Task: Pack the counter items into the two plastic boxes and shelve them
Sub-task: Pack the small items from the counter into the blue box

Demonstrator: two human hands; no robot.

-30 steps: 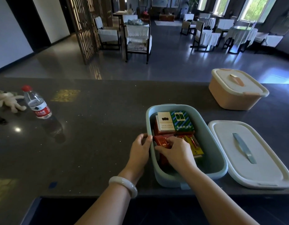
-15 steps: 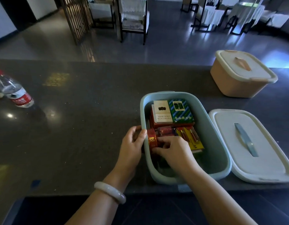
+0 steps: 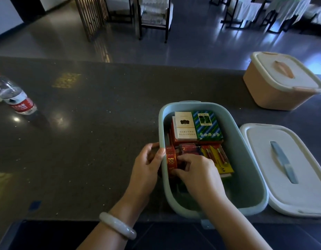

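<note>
A pale green plastic box (image 3: 246,156) stands open at the counter's front edge, holding several small packs: a cream one (image 3: 185,126), a green-and-blue one (image 3: 206,126), a yellow one (image 3: 217,159). My right hand (image 3: 197,170) is inside the box and pinches a red pack (image 3: 171,160) standing on edge against the left wall. My left hand (image 3: 148,163) grips the box's left rim from outside, thumb over the edge. The box's white lid (image 3: 282,170) lies to the right. A peach box (image 3: 278,83) with its lid on stands at the back right.
A water bottle (image 3: 13,98) with a red label lies at the far left of the dark counter (image 3: 93,132). Beyond the counter are chairs and tables on a shiny floor. A white bangle (image 3: 118,225) circles my left wrist.
The camera has tilted down and closer. My right hand has turned the red pack up on its edge against the box's left wall. My left hand stays on the rim.
</note>
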